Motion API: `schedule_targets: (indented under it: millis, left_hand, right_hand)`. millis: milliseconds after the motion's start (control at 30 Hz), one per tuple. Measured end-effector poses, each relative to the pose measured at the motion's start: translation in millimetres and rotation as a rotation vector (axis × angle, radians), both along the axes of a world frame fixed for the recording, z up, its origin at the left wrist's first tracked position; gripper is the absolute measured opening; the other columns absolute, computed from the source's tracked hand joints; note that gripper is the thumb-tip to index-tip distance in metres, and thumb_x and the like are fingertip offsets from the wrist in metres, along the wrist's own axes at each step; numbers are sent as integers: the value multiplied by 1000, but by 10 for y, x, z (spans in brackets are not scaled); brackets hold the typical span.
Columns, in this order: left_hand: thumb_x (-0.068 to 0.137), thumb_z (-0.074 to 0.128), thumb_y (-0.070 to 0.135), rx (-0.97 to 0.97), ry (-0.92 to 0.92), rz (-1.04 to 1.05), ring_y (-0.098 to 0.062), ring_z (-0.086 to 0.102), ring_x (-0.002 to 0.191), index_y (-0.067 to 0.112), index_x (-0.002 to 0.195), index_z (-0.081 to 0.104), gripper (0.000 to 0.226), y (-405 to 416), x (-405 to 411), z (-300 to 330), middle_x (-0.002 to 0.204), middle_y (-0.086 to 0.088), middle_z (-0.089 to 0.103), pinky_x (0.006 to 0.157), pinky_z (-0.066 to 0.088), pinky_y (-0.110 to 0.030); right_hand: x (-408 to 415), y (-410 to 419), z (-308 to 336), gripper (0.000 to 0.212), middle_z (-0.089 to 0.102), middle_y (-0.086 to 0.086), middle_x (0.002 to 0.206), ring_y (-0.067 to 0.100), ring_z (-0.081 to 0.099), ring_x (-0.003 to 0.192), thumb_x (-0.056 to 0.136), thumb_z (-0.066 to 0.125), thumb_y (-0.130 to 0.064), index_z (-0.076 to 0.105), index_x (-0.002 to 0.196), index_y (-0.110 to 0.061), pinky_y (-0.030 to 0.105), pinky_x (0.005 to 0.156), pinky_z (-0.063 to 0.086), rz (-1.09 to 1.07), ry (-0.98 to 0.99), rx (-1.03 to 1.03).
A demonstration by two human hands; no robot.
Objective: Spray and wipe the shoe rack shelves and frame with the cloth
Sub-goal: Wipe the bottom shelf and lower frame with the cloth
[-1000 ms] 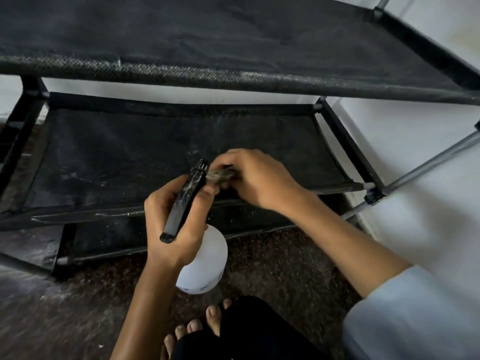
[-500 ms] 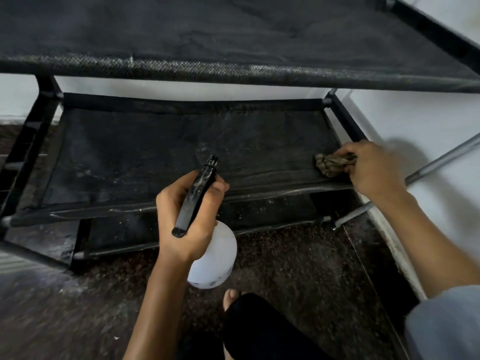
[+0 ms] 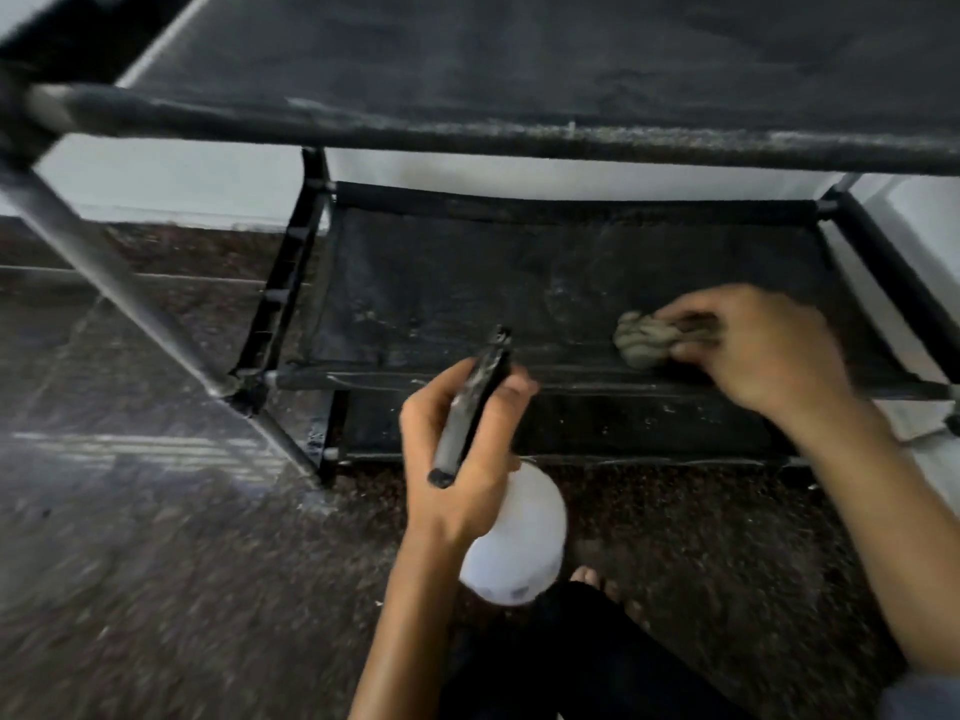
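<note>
One black shoe rack (image 3: 311,283) stands on a dark speckled floor (image 3: 156,589) against a pale wall (image 3: 171,184), and three of its fabric shelves can be counted: a top shelf (image 3: 571,59) filling the upper part of the view, a middle shelf (image 3: 467,283) below it, and a lower shelf (image 3: 623,423) of which only a front strip shows. Two hands are in view. The right hand (image 3: 753,350) has its grip closed on one crumpled grey-brown cloth (image 3: 641,339), fingers curled round the bundle, and the cloth sits on the middle shelf toward its right end, near the front rail (image 3: 363,380). The left hand (image 3: 462,454) is wrapped round the neck of one spray bottle (image 3: 519,543), gripping it in front of the rack, apart from the shelves; the bottle's black trigger head (image 3: 472,402) points toward the middle shelf, and its rounded white body hangs below the hand above the floor. The middle shelf's fabric shows pale streaks and specks. A grey metal pole (image 3: 104,272) of the frame runs diagonally down the left side to a corner joint by the front rail. At the bottom of the view one dark-clothed knee (image 3: 571,662) shows, with bare toes (image 3: 587,576) just beside the bottle's base. The left side of the view is motion-blurred.
</note>
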State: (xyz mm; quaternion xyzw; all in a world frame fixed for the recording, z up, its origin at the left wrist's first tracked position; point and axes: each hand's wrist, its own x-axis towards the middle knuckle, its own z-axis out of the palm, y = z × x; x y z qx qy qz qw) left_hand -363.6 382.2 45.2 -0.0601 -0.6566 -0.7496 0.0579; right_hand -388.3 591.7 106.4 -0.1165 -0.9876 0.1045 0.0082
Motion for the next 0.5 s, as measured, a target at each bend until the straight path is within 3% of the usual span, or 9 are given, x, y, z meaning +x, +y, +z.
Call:
schedule_targets:
  millis: [100, 200, 300, 400, 500]
  left_hand:
    - [79, 55, 40, -23, -31, 102, -12, 60, 51, 16, 74, 70, 28, -421, 134, -84, 71, -3, 71, 40, 44, -25]
    - [78, 58, 45, -127, -48, 171, -8, 48, 38, 19, 70, 71, 30, -810, 259, -134, 60, -14, 62, 38, 38, -19]
    - [76, 59, 47, -187, -74, 270, -17, 47, 35, 16, 70, 70, 34, -1139, 365, -191, 61, -18, 61, 37, 37, -20]
    - [81, 64, 39, -162, -150, 349, -20, 54, 39, 22, 71, 73, 23, -1394, 412, -315, 71, -10, 70, 37, 41, -23]
    - [86, 67, 30, -102, -210, 315, -37, 58, 52, 25, 69, 74, 19, -1496, 490, -360, 79, -11, 72, 38, 42, -23]
  right_hand:
    - [-152, -685, -88, 31, 66, -7, 111, 21, 62, 103, 82, 71, -27, 65, 110, -41, 31, 80, 46, 188, 17, -36]
    - [-312, -1268, -125, 28, 64, -9, 106, 17, 62, 98, 85, 68, -24, 65, 109, -38, 26, 68, 39, 349, 79, -59]
    - [-449, -1701, -166, 29, 64, -6, 105, 20, 62, 97, 85, 68, -20, 66, 110, -33, 27, 68, 39, 448, 125, -109]
    - [-512, -1999, -240, 29, 62, -6, 104, 19, 61, 95, 85, 67, -17, 66, 111, -30, 29, 69, 42, 502, 140, -223]
    - [-428, -2020, -269, 33, 60, -5, 108, 15, 59, 97, 85, 66, -9, 64, 115, -24, 33, 78, 51, 448, 305, -405]
